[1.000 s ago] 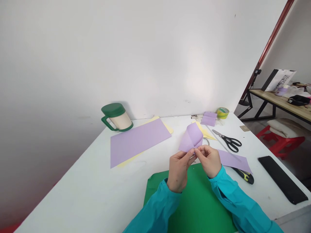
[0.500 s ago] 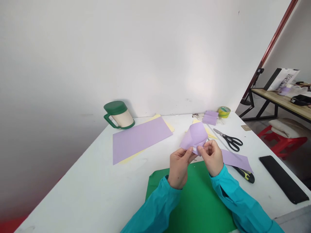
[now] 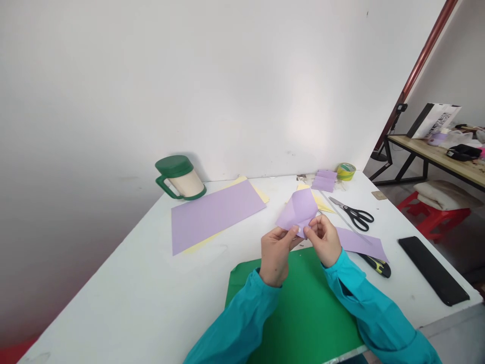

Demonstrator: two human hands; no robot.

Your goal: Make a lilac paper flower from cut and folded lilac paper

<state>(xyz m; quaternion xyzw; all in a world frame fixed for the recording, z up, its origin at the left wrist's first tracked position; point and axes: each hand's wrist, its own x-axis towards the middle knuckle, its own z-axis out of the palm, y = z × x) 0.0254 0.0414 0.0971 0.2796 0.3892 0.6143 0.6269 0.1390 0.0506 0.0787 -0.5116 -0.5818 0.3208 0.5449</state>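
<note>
A folded piece of purple paper (image 3: 299, 206) is held up over the white table, its near edge pinched in both hands. My left hand (image 3: 276, 253) grips that edge from the left, thumb on top. On the right side of the same edge, my right hand (image 3: 325, 238) has thumb and fingers closed on it. Between the two thumbs a small white patch shows on the paper; what it is I cannot tell. Beneath my forearms lies a green sheet (image 3: 299, 308). Just right of my right hand is a purple paper strip (image 3: 359, 243), partly covering a utility knife (image 3: 375, 265).
Black-handled scissors (image 3: 354, 213) and a roll of tape (image 3: 345, 172) lie at the back right. A long black object (image 3: 434, 270) rests near the right edge. At left, a green-lidded mug (image 3: 181, 177) stands behind a large purple sheet (image 3: 217, 216) over yellow paper.
Both hands keep their pinch on the folded purple paper, which has tilted slightly. Half a second ago the white patch came into view between the thumbs. The camera view has shifted a little.
</note>
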